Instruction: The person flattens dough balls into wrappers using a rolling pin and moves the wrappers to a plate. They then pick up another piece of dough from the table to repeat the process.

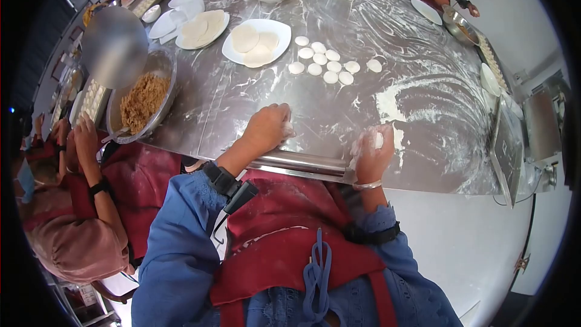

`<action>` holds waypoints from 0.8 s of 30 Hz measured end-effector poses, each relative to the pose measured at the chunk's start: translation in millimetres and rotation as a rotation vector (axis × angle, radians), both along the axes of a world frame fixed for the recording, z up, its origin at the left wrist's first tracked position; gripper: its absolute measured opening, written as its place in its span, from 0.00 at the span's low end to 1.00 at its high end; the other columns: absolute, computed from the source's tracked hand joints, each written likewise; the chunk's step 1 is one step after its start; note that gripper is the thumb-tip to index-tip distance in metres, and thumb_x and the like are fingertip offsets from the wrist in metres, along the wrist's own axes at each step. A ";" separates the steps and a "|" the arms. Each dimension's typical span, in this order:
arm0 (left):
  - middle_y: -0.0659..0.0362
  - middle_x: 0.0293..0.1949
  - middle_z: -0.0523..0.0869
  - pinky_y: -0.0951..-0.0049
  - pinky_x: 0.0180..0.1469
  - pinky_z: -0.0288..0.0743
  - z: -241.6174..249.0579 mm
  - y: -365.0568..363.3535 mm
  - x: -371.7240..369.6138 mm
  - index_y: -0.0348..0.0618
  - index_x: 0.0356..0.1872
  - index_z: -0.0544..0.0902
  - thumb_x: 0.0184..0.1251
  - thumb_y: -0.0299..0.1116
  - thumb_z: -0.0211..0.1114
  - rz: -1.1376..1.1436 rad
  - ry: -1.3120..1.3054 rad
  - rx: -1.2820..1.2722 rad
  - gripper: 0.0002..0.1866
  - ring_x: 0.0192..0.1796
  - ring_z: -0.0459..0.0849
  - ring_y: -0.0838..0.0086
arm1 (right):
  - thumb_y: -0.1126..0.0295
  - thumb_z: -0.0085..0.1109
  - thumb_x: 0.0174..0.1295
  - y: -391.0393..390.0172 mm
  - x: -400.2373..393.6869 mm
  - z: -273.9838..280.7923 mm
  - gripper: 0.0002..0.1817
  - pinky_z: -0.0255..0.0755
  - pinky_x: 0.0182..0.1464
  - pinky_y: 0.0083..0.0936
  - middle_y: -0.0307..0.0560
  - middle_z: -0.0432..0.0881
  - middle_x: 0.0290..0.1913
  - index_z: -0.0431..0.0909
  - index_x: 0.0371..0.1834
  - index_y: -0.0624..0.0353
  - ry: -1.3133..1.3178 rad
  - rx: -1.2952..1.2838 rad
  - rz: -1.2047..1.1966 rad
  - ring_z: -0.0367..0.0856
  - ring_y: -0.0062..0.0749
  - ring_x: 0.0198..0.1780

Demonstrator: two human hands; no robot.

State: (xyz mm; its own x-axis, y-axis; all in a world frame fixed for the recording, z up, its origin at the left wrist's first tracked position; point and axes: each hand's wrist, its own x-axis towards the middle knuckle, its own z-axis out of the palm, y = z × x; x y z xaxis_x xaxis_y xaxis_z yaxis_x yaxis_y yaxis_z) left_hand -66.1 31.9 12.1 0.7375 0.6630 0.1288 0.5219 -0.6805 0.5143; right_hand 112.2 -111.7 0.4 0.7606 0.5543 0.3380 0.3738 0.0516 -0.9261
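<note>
My left hand [266, 126] is closed, its curled fingers whitened with flour, low over the steel table; what it holds, if anything, is hidden. My right hand [371, 154], also floury, is curled round a small white piece of dough [379, 140] that shows between the fingers. Between my hands, along the near table edge, lies a metal rolling pin [302, 162], its right end close to my right hand. Several flat round dough pieces [319, 59] lie farther up the table, and loose flour [390, 104] is spread beyond my right hand.
At left stands a metal bowl [171, 94] of brown filling [143, 102], beside a co-worker [91, 218]. White plates with rolled wrappers [259, 54] sit behind. More people work at the far side, with another bowl [459, 27] at far right. A metal panel [507, 151] borders the right edge.
</note>
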 end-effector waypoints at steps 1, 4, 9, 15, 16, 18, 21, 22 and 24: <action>0.51 0.28 0.78 0.63 0.34 0.69 1.0 0.3 -0.5 0.41 0.30 0.74 0.47 0.31 0.66 0.020 0.027 -0.124 0.11 0.33 0.77 0.58 | 0.74 0.51 0.56 -0.4 0.2 -0.5 0.06 0.64 0.28 0.28 0.48 0.69 0.21 0.65 0.26 0.62 -0.013 0.003 -0.005 0.69 0.33 0.23; 0.51 0.25 0.79 0.62 0.32 0.68 0.2 -13.9 6.1 0.39 0.30 0.74 0.49 0.32 0.66 0.007 -0.083 -0.224 0.11 0.30 0.78 0.57 | 0.72 0.51 0.56 0.6 2.0 -0.4 0.07 0.65 0.28 0.28 0.47 0.69 0.21 0.64 0.27 0.62 -0.090 -0.009 -0.022 0.69 0.33 0.23; 0.51 0.29 0.77 0.62 0.37 0.70 -5.0 -45.3 0.5 0.41 0.31 0.75 0.52 0.28 0.60 0.097 -0.201 0.005 0.06 0.35 0.76 0.55 | 0.69 0.51 0.54 -13.1 13.4 22.8 0.07 0.69 0.39 0.29 0.48 0.74 0.29 0.72 0.29 0.61 0.186 0.130 0.225 0.75 0.38 0.33; 0.50 0.38 0.77 0.63 0.43 0.72 -28.7 -53.1 -3.3 0.41 0.40 0.75 0.56 0.30 0.56 0.157 -0.362 0.068 0.11 0.42 0.76 0.57 | 0.70 0.47 0.62 -34.0 95.4 -21.3 0.14 0.69 0.50 0.29 0.51 0.75 0.43 0.69 0.47 0.66 -0.186 -0.088 -0.109 0.74 0.36 0.46; 0.50 0.38 0.77 0.63 0.44 0.72 -26.0 -51.8 -4.1 0.40 0.42 0.75 0.55 0.30 0.56 0.111 -0.342 0.083 0.12 0.43 0.76 0.57 | 0.74 0.45 0.61 -25.0 108.2 -32.3 0.14 0.69 0.51 0.29 0.50 0.74 0.45 0.68 0.50 0.66 -0.120 -0.043 -0.136 0.73 0.37 0.49; 0.48 0.38 0.76 0.63 0.44 0.71 -24.9 -51.7 -3.8 0.38 0.41 0.74 0.56 0.30 0.56 0.103 -0.326 0.131 0.12 0.43 0.75 0.55 | 0.72 0.44 0.62 2.0 95.2 -22.1 0.16 0.68 0.53 0.31 0.53 0.72 0.48 0.67 0.52 0.66 0.304 0.084 -0.060 0.72 0.39 0.51; 0.47 0.37 0.75 0.63 0.45 0.71 -10.6 -51.0 -7.4 0.36 0.40 0.73 0.54 0.28 0.55 0.066 -0.224 -0.001 0.12 0.44 0.75 0.54 | 0.61 0.44 0.64 17.4 69.4 -24.7 0.26 0.61 0.62 0.37 0.60 0.63 0.60 0.58 0.61 0.68 0.461 -0.154 0.484 0.63 0.45 0.61; 0.48 0.37 0.75 0.62 0.44 0.71 -13.7 -52.5 -7.6 0.37 0.39 0.72 0.52 0.27 0.55 0.090 -0.359 0.133 0.12 0.44 0.75 0.55 | 0.59 0.44 0.65 25.6 34.4 -4.4 0.28 0.58 0.63 0.37 0.62 0.62 0.61 0.57 0.61 0.68 0.748 0.077 0.610 0.62 0.45 0.63; 0.48 0.38 0.76 0.61 0.45 0.71 -19.0 -51.6 -7.4 0.37 0.40 0.73 0.48 0.27 0.58 0.081 -0.291 0.058 0.15 0.44 0.75 0.54 | 0.58 0.44 0.64 32.7 29.9 -0.4 0.29 0.56 0.65 0.34 0.60 0.63 0.61 0.57 0.61 0.69 0.910 0.173 0.693 0.63 0.47 0.62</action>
